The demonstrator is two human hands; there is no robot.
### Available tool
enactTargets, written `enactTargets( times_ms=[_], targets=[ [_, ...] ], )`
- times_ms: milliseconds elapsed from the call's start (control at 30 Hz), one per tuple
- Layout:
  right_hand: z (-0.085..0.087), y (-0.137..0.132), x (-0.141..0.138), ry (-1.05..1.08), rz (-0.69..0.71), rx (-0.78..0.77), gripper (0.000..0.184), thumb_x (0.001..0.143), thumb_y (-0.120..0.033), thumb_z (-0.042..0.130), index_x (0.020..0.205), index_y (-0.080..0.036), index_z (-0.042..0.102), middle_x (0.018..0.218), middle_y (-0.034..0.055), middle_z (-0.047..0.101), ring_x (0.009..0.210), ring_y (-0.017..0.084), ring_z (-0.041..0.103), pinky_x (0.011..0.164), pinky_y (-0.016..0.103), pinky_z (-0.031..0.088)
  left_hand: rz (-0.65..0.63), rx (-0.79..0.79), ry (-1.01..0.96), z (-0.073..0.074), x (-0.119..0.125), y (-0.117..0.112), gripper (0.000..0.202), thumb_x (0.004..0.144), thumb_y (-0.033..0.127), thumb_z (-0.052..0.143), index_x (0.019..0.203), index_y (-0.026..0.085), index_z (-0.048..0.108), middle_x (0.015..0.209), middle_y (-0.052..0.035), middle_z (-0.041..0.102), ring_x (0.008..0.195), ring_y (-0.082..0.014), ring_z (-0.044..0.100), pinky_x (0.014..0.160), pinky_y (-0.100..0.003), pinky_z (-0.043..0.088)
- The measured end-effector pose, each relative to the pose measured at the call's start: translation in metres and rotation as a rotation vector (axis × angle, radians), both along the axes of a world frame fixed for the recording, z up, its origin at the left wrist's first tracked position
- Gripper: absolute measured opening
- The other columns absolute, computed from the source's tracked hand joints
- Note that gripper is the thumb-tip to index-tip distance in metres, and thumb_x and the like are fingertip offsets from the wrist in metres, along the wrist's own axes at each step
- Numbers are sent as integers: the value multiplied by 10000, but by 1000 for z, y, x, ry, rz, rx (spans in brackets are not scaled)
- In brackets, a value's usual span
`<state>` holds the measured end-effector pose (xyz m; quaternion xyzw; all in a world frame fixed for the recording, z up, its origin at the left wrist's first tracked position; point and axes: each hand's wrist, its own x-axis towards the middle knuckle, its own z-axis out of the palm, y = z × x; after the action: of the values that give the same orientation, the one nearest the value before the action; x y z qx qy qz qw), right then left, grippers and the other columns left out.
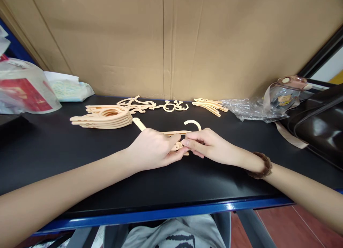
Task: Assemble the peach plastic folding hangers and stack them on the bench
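Close together over the near middle of the table are my left hand (pixel 152 149) and my right hand (pixel 209 144). Both have their fingers closed around a cream plastic folding clothes hanger (pixel 177 146), with its pivot joint showing between the fingertips. One pale arm (pixel 139 124) sticks up past my left knuckles. A straight bar (pixel 175 133) runs behind the fingers, and a curved hook (pixel 194 123) rises just beyond my right hand. My hands cover much of the hanger, so I cannot tell how all these parts join.
A stack of cream hangers (pixel 112 121) lies left of centre. Behind are loose hanger arms (pixel 134 105), hooks (pixel 175 105) and slim bars (pixel 210 105). Clear plastic wrapping (pixel 249 108) and a dark bag (pixel 318 115) lie right; a tissue pack (pixel 70 89) lies left. Cardboard (pixel 120 40) stands behind.
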<state>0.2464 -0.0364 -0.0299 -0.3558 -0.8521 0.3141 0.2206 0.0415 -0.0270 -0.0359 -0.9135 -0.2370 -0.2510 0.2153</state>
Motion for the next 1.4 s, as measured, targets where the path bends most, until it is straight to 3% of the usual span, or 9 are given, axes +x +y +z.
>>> enactTargets(
  times_ms=[100, 200, 300, 467, 700, 833, 1200, 1400],
  targets=[
    [-3, 2, 0, 103, -9, -72, 420, 971, -464, 385, 698, -168, 508, 511, -55, 452, 473, 74, 397, 484, 210, 308, 38, -9, -30, 3, 1, -2, 317, 922, 387, 446, 783, 151, 604, 453, 29, 570, 378, -129, 539, 392, -226, 217],
    [-3, 2, 0, 198, 14, -154, 415, 967, -466, 397, 686, -172, 481, 515, -60, 430, 482, 76, 394, 498, 220, 316, 45, -16, -62, 4, 1, -4, 366, 905, 433, 473, 674, 160, 552, 425, 41, 533, 359, -114, 512, 388, -226, 212],
    [-1, 1, 0, 242, 47, -199, 393, 974, -438, 401, 693, -174, 478, 523, -61, 422, 491, 79, 388, 511, 228, 318, 0, -37, -102, 4, 0, -4, 361, 891, 432, 493, 655, 162, 534, 438, 47, 542, 367, -100, 512, 387, -221, 234],
    [0, 0, -1, 270, 134, -219, 363, 984, -394, 398, 711, -169, 481, 605, -41, 454, 563, 85, 409, 546, 228, 332, -121, -136, -166, 2, -1, -3, 306, 895, 425, 488, 807, 163, 621, 528, 39, 625, 445, -94, 585, 418, -192, 321],
    [0, 2, 0, 258, 175, -247, 363, 986, -387, 397, 717, -163, 494, 650, -35, 440, 594, 87, 385, 557, 234, 312, -116, -213, -185, 3, 1, -3, 332, 883, 441, 512, 733, 171, 634, 463, 51, 573, 401, -76, 539, 408, -185, 285],
    [1, 1, -1, 217, 181, -188, 356, 991, -337, 397, 697, -159, 488, 659, -36, 426, 605, 85, 369, 570, 237, 300, -96, -246, -178, 3, 1, -2, 396, 845, 449, 562, 573, 162, 540, 422, 54, 520, 360, -66, 479, 393, -190, 241],
    [-1, 1, -1, 260, 183, -170, 308, 992, -311, 398, 735, -166, 488, 676, -42, 426, 605, 83, 367, 577, 227, 305, -108, -193, -175, 2, -1, 1, 389, 846, 459, 573, 588, 169, 553, 392, 64, 471, 347, -64, 447, 395, -204, 218],
    [-1, 2, -5, 230, 202, -156, 275, 989, -255, 399, 750, -164, 497, 707, -36, 447, 633, 84, 388, 608, 221, 321, -118, -65, -92, 4, -2, 1, 423, 861, 463, 540, 555, 173, 494, 408, 46, 495, 355, -77, 452, 395, -218, 237]
  ],
)
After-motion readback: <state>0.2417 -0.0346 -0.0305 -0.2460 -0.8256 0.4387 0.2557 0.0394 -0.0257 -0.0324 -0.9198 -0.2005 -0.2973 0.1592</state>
